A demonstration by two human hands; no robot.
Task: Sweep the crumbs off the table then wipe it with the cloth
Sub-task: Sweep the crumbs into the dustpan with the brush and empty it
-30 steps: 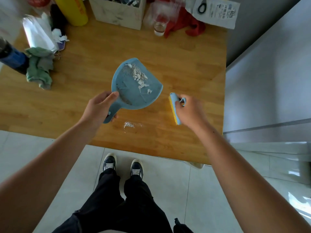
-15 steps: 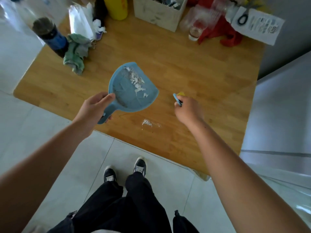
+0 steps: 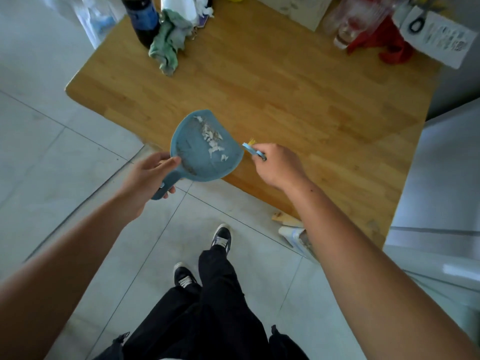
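The left hand (image 3: 148, 179) and the right hand (image 3: 279, 166) are held out in front of the person, apart from each other, above a pair of dark shoes (image 3: 220, 239) standing on the pale tiled floor (image 3: 65, 157). The left hand's fingers are wrapped round the handle of a blue dustpan (image 3: 197, 152), with the thumb lying along the top of it. The handle hangs out over the floor, while the pan itself sits over the near edge of the wooden table (image 3: 285, 100); whether it touches the wood I cannot tell. White crumbs (image 3: 211, 137) lie scattered inside the pan. The right hand is closed tight on a small blue brush (image 3: 250, 149), whose yellow bristles poke out just beside the pan's right rim. Further back, on the left side of the table, a crumpled green cloth (image 3: 167, 45) lies against a dark bottle (image 3: 142, 19). At the far right are a clear glass (image 3: 345, 29), a red rag (image 3: 389, 45) and a printed sheet of paper (image 3: 439, 40), with a pale box (image 3: 296, 9) at the back edge.
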